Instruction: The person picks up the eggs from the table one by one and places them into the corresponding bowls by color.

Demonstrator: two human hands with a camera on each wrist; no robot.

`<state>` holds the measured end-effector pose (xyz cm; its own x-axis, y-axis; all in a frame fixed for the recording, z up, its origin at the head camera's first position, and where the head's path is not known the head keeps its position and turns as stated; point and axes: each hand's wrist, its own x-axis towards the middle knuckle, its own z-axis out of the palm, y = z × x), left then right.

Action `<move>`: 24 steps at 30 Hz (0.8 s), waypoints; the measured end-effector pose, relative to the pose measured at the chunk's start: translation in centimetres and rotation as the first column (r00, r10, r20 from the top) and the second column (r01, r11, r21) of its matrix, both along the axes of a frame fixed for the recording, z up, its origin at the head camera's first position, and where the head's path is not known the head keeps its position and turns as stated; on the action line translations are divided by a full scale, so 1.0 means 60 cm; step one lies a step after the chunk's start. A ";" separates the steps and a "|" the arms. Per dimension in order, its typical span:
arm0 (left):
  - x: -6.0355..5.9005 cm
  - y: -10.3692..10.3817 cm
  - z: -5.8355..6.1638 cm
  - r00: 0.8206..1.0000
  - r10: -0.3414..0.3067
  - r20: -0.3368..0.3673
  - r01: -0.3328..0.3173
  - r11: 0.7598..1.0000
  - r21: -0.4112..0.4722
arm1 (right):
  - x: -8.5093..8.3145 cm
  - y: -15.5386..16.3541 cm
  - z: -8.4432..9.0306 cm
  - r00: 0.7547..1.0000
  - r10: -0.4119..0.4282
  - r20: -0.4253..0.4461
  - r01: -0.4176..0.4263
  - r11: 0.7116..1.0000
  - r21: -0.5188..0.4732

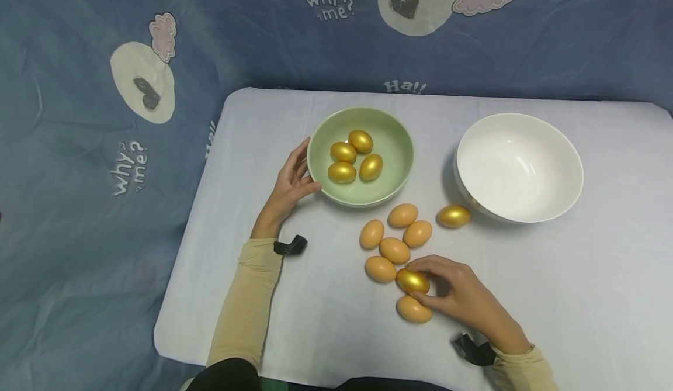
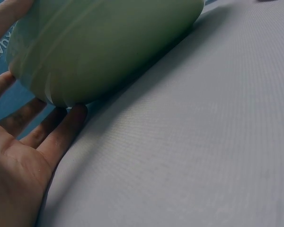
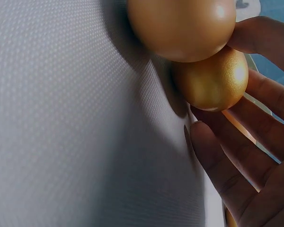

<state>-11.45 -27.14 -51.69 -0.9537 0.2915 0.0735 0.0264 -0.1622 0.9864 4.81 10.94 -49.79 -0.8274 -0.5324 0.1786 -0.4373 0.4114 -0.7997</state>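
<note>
Right hand (image 1: 468,303) pinched a glossy golden egg (image 1: 412,280) — metallic sheen, lying on the white tablecloth (image 1: 578,274) among matte brown eggs (image 1: 394,250). Left hand (image 1: 289,183), fingers relaxed, rested against the green bowl (image 1: 391,139).

Green bowl (image 1: 360,156): four gold eggs (image 1: 350,155). White bowl (image 1: 519,166). Loose eggs (image 1: 394,250) light brown, two gold. Table cover (image 1: 578,274) pale lilac-white. Backdrop (image 1: 105,145) blue, printed hearts, clouds, words. Sleeves (image 1: 247,303) beige.
</note>
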 end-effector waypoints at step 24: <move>0.000 0.000 -0.001 1.000 0.002 0.010 -0.002 1.000 0.010 | -0.014 0.001 0.020 1.000 -0.026 -0.009 0.025 0.999 -0.042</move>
